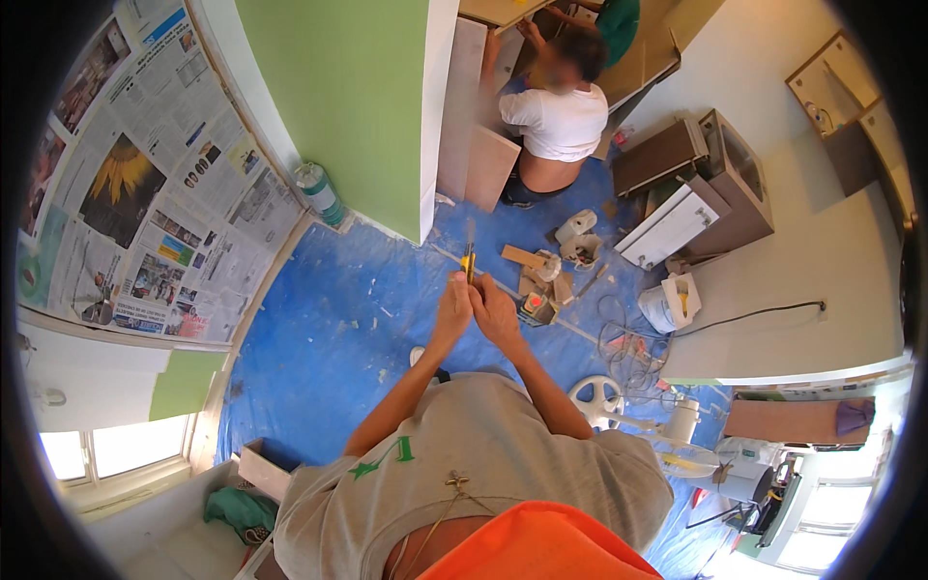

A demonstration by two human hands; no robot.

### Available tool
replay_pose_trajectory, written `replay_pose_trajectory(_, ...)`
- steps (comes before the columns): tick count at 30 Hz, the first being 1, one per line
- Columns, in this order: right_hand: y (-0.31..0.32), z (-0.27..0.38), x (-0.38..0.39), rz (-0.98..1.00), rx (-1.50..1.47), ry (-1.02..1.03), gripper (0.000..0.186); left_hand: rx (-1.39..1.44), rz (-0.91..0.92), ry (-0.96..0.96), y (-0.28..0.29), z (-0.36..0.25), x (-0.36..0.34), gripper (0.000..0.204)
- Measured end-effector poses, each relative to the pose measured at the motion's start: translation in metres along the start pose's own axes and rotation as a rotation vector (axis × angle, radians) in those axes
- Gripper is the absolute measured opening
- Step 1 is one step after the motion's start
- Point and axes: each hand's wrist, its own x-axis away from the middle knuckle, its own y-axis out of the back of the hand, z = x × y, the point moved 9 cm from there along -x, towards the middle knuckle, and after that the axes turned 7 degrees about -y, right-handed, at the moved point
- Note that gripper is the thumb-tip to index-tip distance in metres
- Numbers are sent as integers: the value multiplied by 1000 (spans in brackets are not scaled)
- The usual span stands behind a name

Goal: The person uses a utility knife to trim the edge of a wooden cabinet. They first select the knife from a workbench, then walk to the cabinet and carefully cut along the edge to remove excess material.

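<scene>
In the head view my left hand and my right hand are closed together in front of my body, gripping a small yellow-and-dark tool that points away from me; its far end is too faint to name. The blue plastic sheet covers the floor below. Beyond my hands and a little to the right, wood offcuts and small containers lie on that sheet.
Two co-workers are by cabinet panels at the top. A green wall and bottle stand ahead left, newspaper-covered wall at left. Dismantled cabinets, a bucket, loose cables and a white fan are at right.
</scene>
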Motion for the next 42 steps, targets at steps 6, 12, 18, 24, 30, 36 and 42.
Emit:
replay_pose_trajectory(6,8,-5,-8,-15,-21,5,26,15,89,37,-17,13,-19,57)
replay_pose_trajectory(12,23,-33,-46,-51,-112,-34,25,-25,132,69,-45,22,-58,56)
replay_pose_trajectory(18,51,-51,-94,-23,-107,70,24,-5,42,67,-81,21,-95,52)
replay_pose_trajectory(24,108,-87,-134,7,-160,41,23,-107,47,4,-146,1,-135,52)
replay_pose_trajectory(30,152,-143,-147,-47,-239,-31,24,-167,110,-4,-214,5,-149,52)
replay_pose_trajectory(36,175,-187,-147,-57,-265,-125,25,-113,200,47,-266,21,-153,51)
replay_pose_trajectory(42,206,-178,-156,-190,-106,-22,26,-106,191,5,-287,-1,-163,45)
